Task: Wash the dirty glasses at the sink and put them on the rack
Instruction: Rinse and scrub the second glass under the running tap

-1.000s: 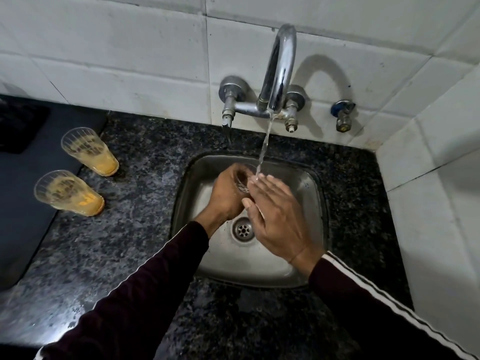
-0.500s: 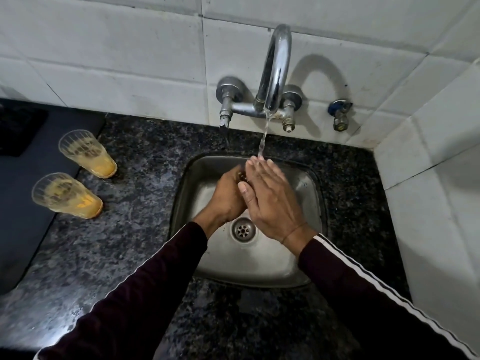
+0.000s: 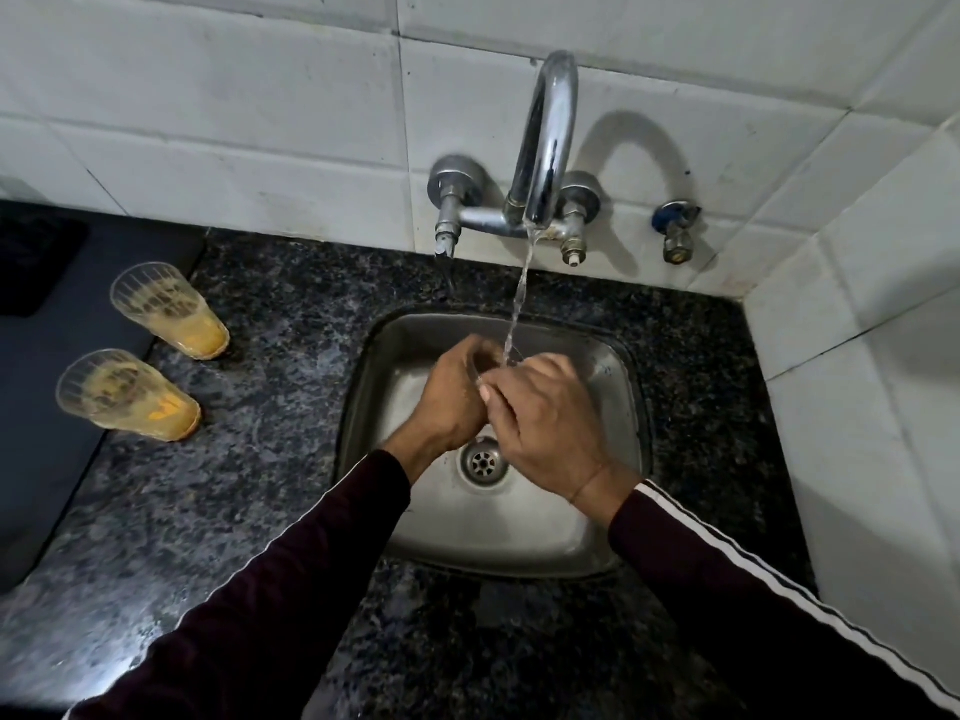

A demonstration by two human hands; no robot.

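Over the steel sink [image 3: 613,543] my left hand [image 3: 449,397] grips a clear glass [image 3: 488,362], of which only the rim and mouth show between my hands. My right hand [image 3: 545,423] lies against the glass from the right with curled fingers on its rim. Water from the chrome tap [image 3: 545,148] runs onto the glass's mouth. Two dirty glasses stand on the counter at the left, each with orange residue: the far one [image 3: 169,311] and the near one [image 3: 127,394].
Dark speckled granite counter [image 3: 249,511] surrounds the sink. A dark mat or tray [image 3: 36,407] lies at the far left. White tiled walls stand behind and at the right, with a small blue-handled valve [image 3: 675,231] beside the tap. The drain [image 3: 483,462] shows below my hands.
My right hand has slid down and off the top of the glass, so its rim shows again under the stream. The two dirty glasses have not moved.
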